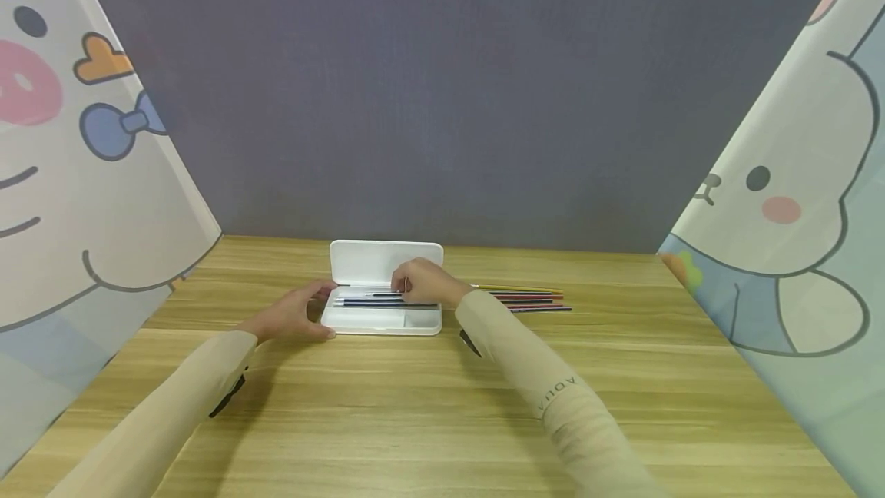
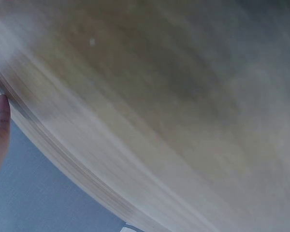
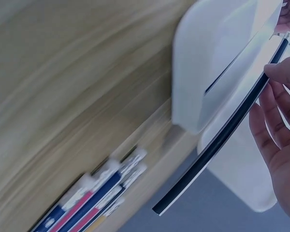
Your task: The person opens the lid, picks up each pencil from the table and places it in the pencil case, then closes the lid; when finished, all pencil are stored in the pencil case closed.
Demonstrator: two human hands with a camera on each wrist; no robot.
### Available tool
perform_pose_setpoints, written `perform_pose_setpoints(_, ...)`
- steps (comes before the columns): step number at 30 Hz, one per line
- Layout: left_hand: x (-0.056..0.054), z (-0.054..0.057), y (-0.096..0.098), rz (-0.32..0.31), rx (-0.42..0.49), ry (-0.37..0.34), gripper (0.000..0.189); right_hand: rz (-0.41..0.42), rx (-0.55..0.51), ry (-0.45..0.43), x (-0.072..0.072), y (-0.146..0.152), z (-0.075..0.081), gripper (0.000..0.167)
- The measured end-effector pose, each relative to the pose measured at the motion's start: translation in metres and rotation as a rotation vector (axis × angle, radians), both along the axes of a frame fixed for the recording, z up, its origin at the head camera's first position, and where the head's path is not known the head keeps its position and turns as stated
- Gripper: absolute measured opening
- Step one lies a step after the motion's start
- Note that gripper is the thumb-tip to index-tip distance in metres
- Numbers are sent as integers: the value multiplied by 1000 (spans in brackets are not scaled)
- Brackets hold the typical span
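A white pencil case lies with its lid raised at the back. Around its left end is my left hand, thumb at the front corner and fingers at the rear. Only a few of its fingers show at the edge of the left wrist view. Over the case's right half, my right hand pinches a dark pencil between thumb and fingers. Inside the case, dark pencils lie lengthwise in the rear part; the hand covers some of their length.
Right of the case, several loose pencils in red, dark and yellow lie on the wooden table, white erasers toward the case in the right wrist view. A grey panel stands behind; cartoon-printed sheets flank both sides.
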State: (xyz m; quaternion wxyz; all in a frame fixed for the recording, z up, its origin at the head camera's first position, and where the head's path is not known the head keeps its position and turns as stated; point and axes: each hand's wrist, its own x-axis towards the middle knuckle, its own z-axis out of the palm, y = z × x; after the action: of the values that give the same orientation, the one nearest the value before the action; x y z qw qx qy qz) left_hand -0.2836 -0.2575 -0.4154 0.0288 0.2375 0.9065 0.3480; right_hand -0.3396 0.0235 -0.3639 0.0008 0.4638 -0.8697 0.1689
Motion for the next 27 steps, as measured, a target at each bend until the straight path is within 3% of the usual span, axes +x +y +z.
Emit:
perform_pose_setpoints(20,2,1,1,3,-4,-10,82,-31,19,-3,-3,-49,2,15)
perform_pose_setpoints(27,1,1,1,-2,-12,4,81,-54,36,-4,-6,-54,-7,16)
